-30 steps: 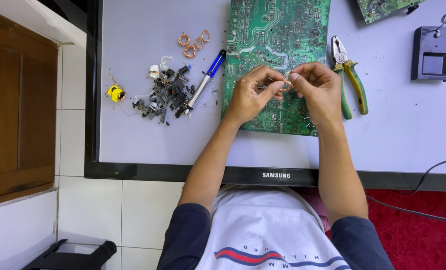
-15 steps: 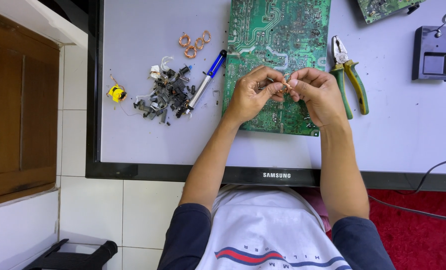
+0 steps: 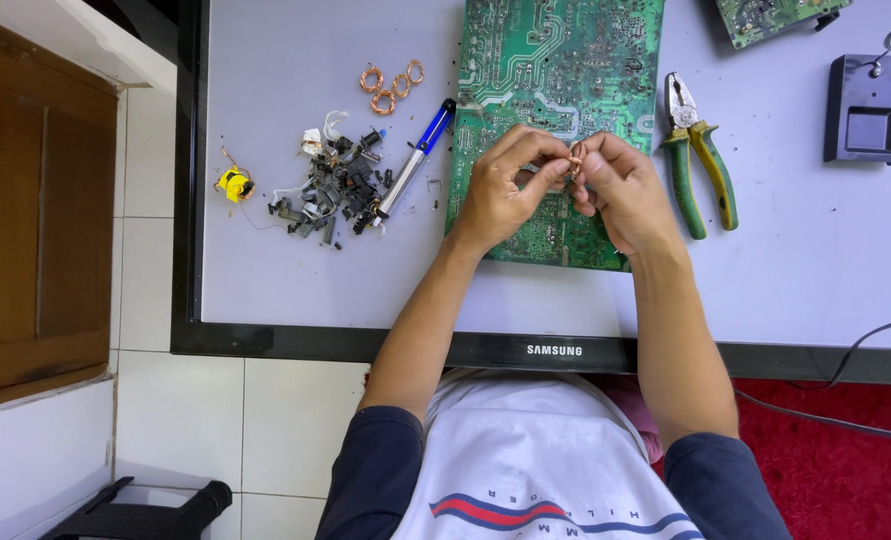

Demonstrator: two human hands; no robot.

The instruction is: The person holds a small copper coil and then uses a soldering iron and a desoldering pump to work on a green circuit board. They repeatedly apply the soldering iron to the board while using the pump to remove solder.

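Fingers (image 3: 549, 168) of left hand (image 3: 501, 195) and right hand (image 3: 621, 192) pinched together on a small copper coil (image 3: 577, 155), held just above the green board (image 3: 556, 70). Pliers (image 3: 699, 152) just right of the board; blue tool (image 3: 418, 160), scrap pile (image 3: 334, 190), three more coils (image 3: 391, 87) left, all on the desk (image 3: 816, 260).

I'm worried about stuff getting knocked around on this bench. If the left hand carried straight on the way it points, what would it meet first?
The left hand points right, toward the right hand. It would meet the small copper coil pinched between both hands, then the right hand's fingers. Height above the green circuit board is unclear.
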